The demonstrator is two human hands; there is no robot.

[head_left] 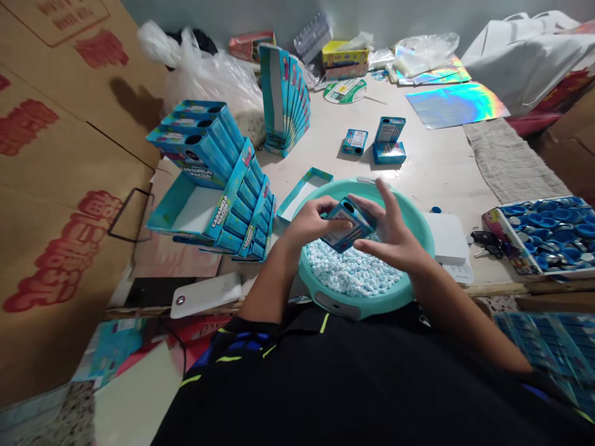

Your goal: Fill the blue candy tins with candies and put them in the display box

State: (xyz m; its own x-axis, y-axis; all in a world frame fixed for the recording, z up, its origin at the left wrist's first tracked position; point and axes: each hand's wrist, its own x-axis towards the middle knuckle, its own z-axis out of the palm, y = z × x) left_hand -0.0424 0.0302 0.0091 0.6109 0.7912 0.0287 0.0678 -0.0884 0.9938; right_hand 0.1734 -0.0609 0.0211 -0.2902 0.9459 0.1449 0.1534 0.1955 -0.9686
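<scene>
Head view: small blue card carton [348, 226] held over a teal plastic basin [357, 305], between both hands. Light, stiff yet crushable; best taken by its flat faces. Left hand [316, 223] closed around one end; right hand [393, 232] spread, fingertips against the carton, firmness of grip unclear. Pale blue candies [351, 269] heaped below. "CARAMELO" legible on blue display boxes [199, 139] at left.
</scene>
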